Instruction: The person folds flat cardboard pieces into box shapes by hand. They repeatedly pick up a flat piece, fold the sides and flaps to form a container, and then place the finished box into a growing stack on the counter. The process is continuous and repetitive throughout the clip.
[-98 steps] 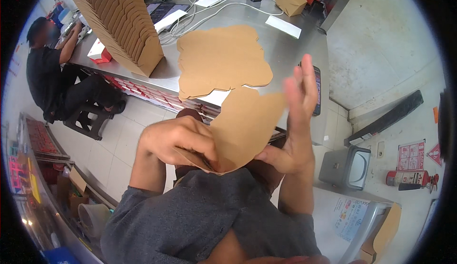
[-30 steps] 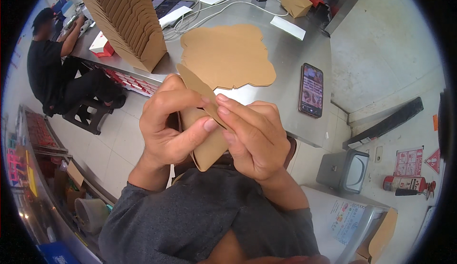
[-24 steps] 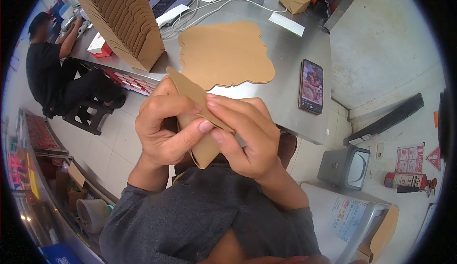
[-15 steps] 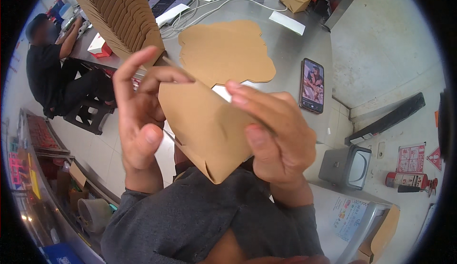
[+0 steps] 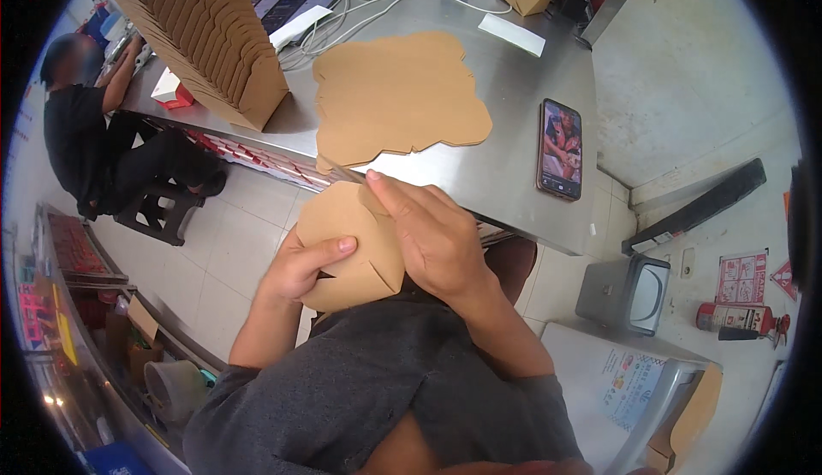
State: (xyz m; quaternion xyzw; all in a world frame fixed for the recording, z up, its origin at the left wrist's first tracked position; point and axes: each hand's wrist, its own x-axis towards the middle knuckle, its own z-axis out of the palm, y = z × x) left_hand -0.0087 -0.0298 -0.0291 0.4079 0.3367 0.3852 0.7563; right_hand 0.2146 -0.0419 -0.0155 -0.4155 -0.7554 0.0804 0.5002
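We see the part-folded kraft-board box (image 5: 368,248) on our side of the flat carton blanks (image 5: 398,98), clamped by the left hand (image 5: 300,274); it lies left of the right hand (image 5: 441,248), whose fingers' closure we cannot tell.

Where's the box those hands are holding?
In the head view, the brown cardboard box is just left of the middle, between the left hand and the right hand, just below the flat cardboard sheets on the table.

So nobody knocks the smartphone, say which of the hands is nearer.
Right. The right hand is left of and below the smartphone in view; the left hand is farther left, gripping the cardboard box.
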